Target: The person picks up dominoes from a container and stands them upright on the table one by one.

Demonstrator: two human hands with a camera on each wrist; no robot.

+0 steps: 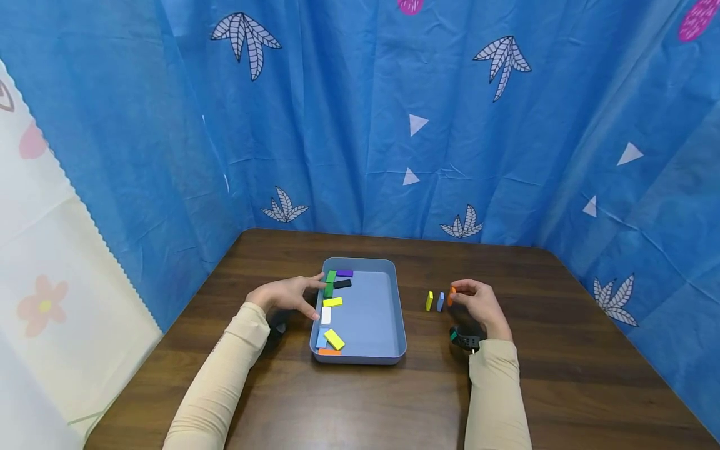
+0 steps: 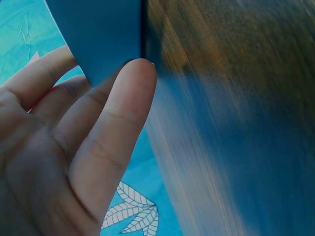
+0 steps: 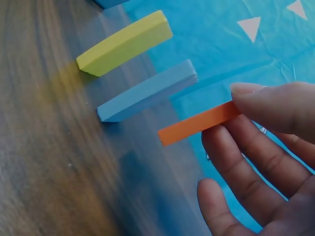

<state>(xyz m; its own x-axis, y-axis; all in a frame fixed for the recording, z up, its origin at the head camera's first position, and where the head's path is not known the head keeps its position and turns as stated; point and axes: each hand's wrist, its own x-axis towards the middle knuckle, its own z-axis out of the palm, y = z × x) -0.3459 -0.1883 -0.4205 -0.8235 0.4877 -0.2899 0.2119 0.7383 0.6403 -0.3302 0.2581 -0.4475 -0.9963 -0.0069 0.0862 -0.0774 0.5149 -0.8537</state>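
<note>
Blue tray (image 1: 368, 306), whole only in head view

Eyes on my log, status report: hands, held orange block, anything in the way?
Left fingers spread at left side of blue tray. Right fingers pinch orange rectangular block. Upright blue block close alongside; nothing seen between them.

**Lot: slim rectangular blocks, assorted colours, with tray**

Orange block (image 3: 199, 123): upright, pinched between thumb and fingers in the grip of the right hand (image 1: 478, 303). Blue block (image 3: 147, 92), yellow block (image 3: 125, 43): each standing on end, apart, on the tabletop (image 1: 416, 387). Grey-blue tray (image 1: 368, 312): shallow, rectangular, left hand (image 1: 285, 294) at its left wall. Contents, mostly leftward: two green blocks (image 1: 331, 276), purple block (image 1: 345, 274), black block (image 1: 342, 284), two yellow blocks (image 1: 334, 339), white block (image 1: 325, 316), light-blue block (image 1: 321, 339), second orange block (image 1: 329, 352).
</note>
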